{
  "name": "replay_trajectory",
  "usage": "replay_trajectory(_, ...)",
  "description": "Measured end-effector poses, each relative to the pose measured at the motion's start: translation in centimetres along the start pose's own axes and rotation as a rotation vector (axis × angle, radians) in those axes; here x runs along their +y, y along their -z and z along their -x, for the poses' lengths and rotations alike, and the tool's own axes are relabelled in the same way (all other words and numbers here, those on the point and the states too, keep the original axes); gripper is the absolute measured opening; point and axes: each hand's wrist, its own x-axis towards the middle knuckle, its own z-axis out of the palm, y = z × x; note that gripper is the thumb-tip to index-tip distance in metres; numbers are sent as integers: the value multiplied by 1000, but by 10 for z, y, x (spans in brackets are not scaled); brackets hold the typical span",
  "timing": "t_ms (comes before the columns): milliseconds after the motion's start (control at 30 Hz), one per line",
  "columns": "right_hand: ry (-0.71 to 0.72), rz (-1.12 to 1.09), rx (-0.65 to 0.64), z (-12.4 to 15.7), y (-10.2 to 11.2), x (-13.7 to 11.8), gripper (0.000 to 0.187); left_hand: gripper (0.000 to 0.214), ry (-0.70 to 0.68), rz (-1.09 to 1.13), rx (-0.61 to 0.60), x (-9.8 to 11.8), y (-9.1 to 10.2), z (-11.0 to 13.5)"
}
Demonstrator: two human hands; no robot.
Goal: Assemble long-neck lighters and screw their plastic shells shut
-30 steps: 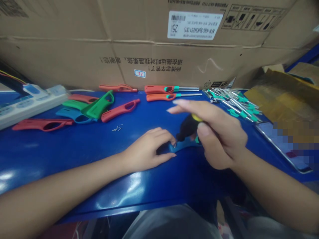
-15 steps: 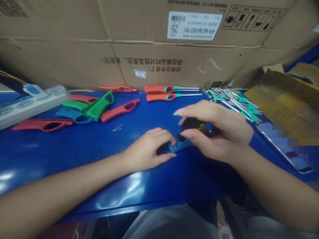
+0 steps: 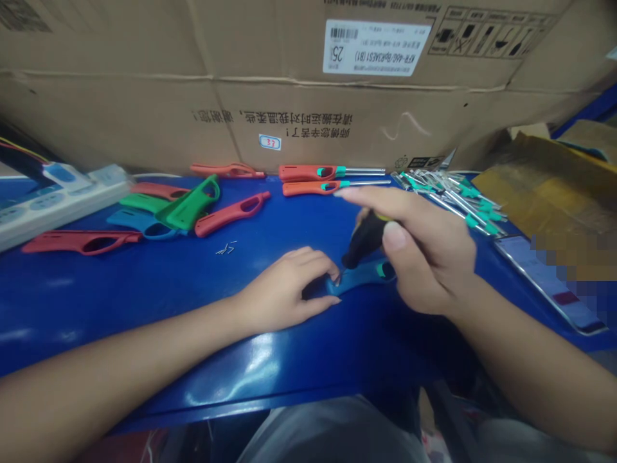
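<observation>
Holding one screwdriver [image 3: 362,242], one lighter [image 3: 360,278] — two hands [image 3: 284,290].

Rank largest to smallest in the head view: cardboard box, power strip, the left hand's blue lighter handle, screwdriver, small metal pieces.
1. Cardboard box
2. Power strip
3. Blue lighter handle and screwdriver: unsure, the right hand partly hides the screwdriver
4. Small metal pieces

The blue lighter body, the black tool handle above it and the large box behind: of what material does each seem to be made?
Blue lighter body: probably moulded plastic, smooth, satin, by its even colour and rounded edges.
Black tool handle: dark and dull, perhaps rubber or plastic; shade leaves this open.
Large box: almost surely cardboard, matt brown, with creases and printed text.
</observation>
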Motion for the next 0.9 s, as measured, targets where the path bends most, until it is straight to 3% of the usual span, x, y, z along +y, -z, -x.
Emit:
replay_trajectory(67, -70, -152, -73, 0, -1, 0, 37, 19, 6, 4, -6, 0, 0, 0)
replay_trajectory(133, -52, -200, -73, -2, -1, 1, 30, 19, -1, -3, -5, 0, 0, 0)
replay_trajectory(200, 27, -91, -4, -2, 0, 2, 19, 20, -11, -20, 6, 0, 0, 1)
replay_trajectory(300, 143, 81, 18, -3, 2, 2, 21, 20, -11, -33, 16, 0, 0, 1)
replay_trajectory(467, -30, -137, -44, -2, -1, 1, 31, 19, -9, -5, 4, 0, 0, 1)
replay_trajectory(633, 113, -45, 47, -3, -1, 2, 27, 20, 0, -24, 5, 0, 0, 1)
replay_trajectory(767, 31, -168, -25, -5, 0, -3, 34, 19, 12, -1, -10, 0, 0, 1)
replay_trajectory(900, 81, -48, 70, -4, 0, -2, 21, 20, -16, -40, 27, 0, 0, 1)
